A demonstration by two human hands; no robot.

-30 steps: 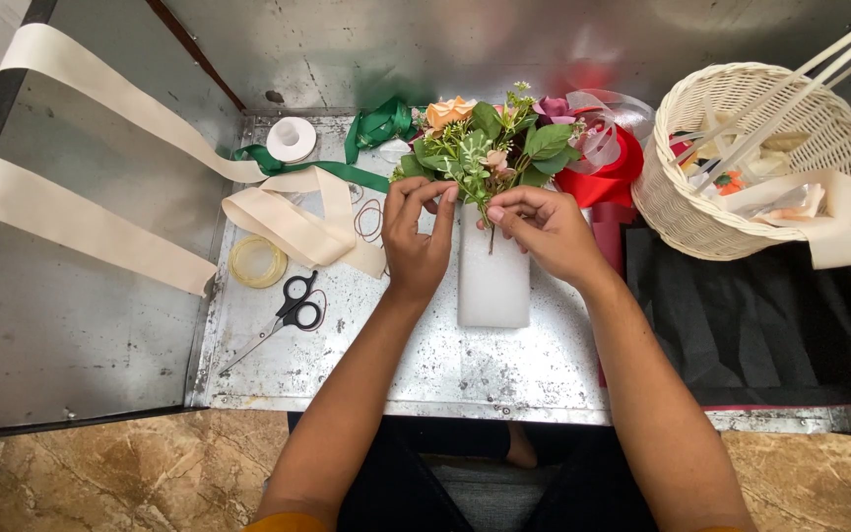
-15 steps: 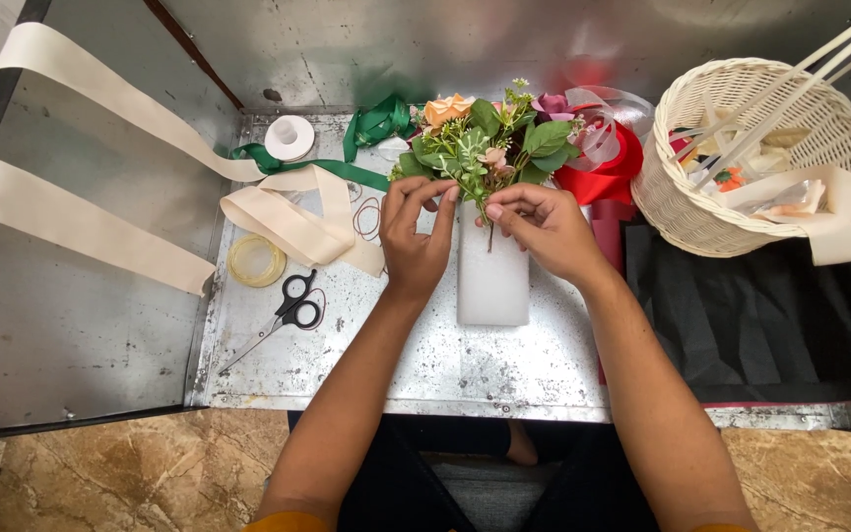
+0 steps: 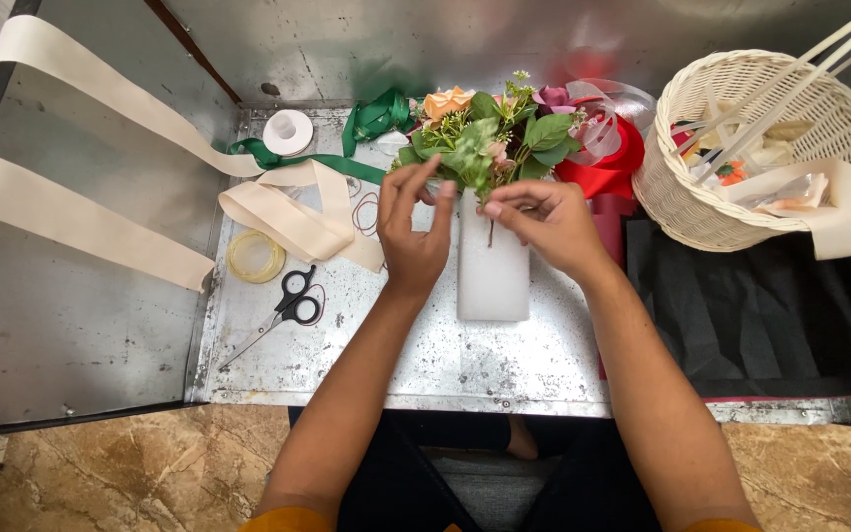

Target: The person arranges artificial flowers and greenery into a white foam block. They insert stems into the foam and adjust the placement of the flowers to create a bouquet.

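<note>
Scuffed metal tabletop (image 3: 465, 365) fills the view, with marbled brown floor below its near edge, and both bare hands are up at the middle of it. Left hand (image 3: 416, 232) sits with fingers raised and spread against the lower leaves of the flower bunch (image 3: 490, 138), touching the greenery; whether it actually pinches a stem, I cannot tell. Right hand (image 3: 544, 222) is curled, thumb and fingertips pinched together on a thin dark stem just above the white foam block (image 3: 491, 266). That block lies flat on the table between the two hands, its far end tucked under the bunch of peach and purple blooms and green leaves. Off to the left, black-handled scissors (image 3: 293, 305) lie beside a clear tape roll (image 3: 255, 256), with a white tape roll (image 3: 288, 131) further back. Cream ribbon (image 3: 100, 94) trails in wide bands across the left side, green ribbon (image 3: 366, 123) curls behind the flowers, and red ribbon (image 3: 608, 163) is bundled to their right. White wicker basket (image 3: 701, 197) stands at the right over black cloth (image 3: 770, 315).
</note>
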